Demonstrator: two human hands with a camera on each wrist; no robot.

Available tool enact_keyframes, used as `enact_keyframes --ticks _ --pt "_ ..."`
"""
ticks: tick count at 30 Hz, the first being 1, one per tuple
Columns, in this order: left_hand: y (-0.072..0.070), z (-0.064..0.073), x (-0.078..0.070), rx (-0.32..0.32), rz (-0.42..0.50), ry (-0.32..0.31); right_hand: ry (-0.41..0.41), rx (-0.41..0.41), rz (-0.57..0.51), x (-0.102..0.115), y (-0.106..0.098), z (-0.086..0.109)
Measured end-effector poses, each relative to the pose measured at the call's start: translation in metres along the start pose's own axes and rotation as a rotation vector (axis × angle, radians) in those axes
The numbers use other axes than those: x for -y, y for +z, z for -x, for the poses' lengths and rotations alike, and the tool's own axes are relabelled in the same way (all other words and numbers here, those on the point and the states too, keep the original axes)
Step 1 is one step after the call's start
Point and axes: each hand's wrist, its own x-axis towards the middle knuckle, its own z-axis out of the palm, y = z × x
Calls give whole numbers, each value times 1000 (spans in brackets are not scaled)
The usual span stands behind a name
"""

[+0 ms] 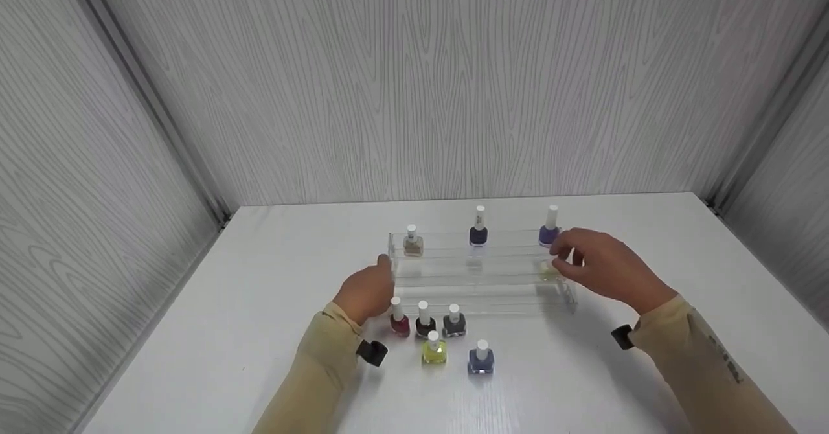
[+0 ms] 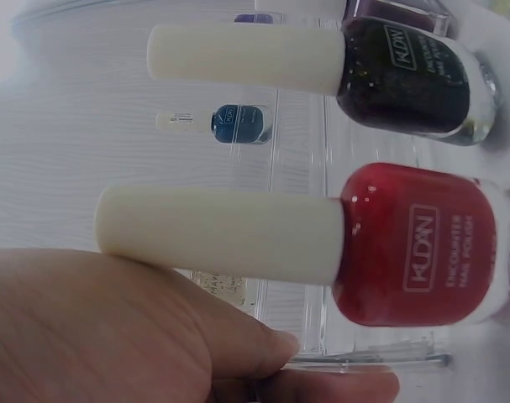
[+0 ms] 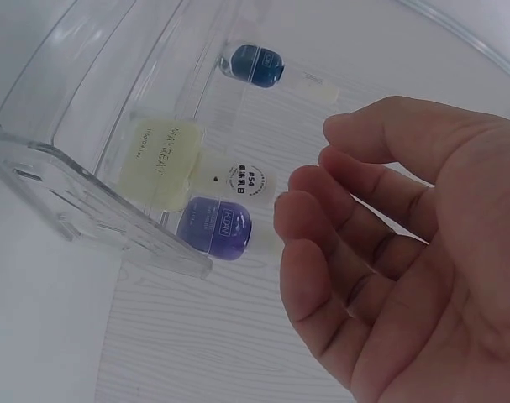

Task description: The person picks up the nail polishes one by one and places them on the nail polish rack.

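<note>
A clear stepped display rack point(image 1: 479, 281) stands on the table. My left hand point(image 1: 369, 291) pinches its left side panel between thumb and fingers. On the top step are a glittery beige nail polish bottle point(image 1: 413, 247), a dark blue one point(image 1: 478, 236) and a purple one point(image 1: 548, 236). One step lower, at the right end, a pale yellow nail polish bottle point(image 3: 160, 164) stands in front of the purple one. Beside it is my right hand point(image 1: 599, 265), its fingers loosely bent with nothing between them. Close to my left wrist stands a red nail polish bottle point(image 2: 418, 252).
In front of the rack's left half stand more nail polish bottles: a blackish one point(image 1: 425, 327), a grey one point(image 1: 454, 324), a bright yellow one point(image 1: 434, 354) and a blue-violet one point(image 1: 481, 361). Wood-grain panels point(image 1: 453, 84) enclose the white table point(image 1: 278, 259) behind and at both sides.
</note>
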Motion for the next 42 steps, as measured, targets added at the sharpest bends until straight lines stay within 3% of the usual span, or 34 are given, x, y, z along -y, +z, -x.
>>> enact_keyframes --ticks 19,26,31,35,42 --pt "-7 3 -9 -1 -5 -19 21 41 32 1 -6 2" --pt "-4 3 -8 -21 -3 -26 -8 37 47 1 -8 3" --pt "1 2 -13 -37 10 0 -18 40 118 -1 -18 8" --pt "-2 0 -12 -31 13 -16 -25 79 140 -1 -24 8" --pt "-5 2 -8 -37 11 -6 -71 222 90 7 -28 12"
